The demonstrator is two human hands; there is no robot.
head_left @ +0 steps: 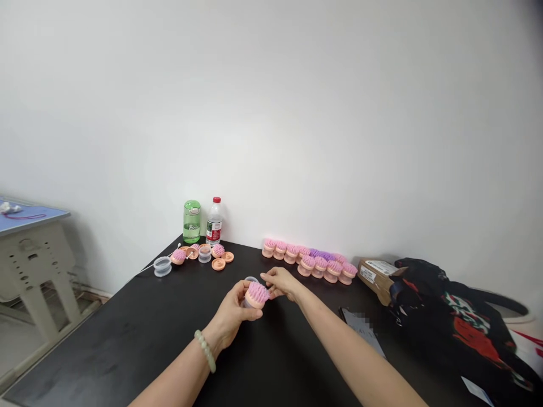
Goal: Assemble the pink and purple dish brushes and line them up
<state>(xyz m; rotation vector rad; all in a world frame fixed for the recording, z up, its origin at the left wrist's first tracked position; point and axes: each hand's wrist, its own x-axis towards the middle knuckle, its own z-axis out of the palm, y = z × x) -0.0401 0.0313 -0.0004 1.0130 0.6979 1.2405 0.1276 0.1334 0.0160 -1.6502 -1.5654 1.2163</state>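
Note:
Between the fingers and thumb of my left hand [232,312] is a round scrub brush [257,295] with pink bristles and a peach body. Its bristles face up and toward me. My right hand [282,282] is closed in a pinch just at the brush's right side; what its fingertips hold, if anything, is too small to make out. A clear round piece [251,279] shows just behind the brush, partly hidden by it. Both hands are above the middle of the black table [169,339].
Loose peach discs [218,264], clear rings [162,266] and pink brush heads [178,256] lie at the back left, near a green bottle [192,221] and a water bottle [214,221]. Finished-looking brushes [333,271] stand in rows by the wall. A phone-like slab [362,328], cardboard box [376,280] and black bag [449,322] lie right.

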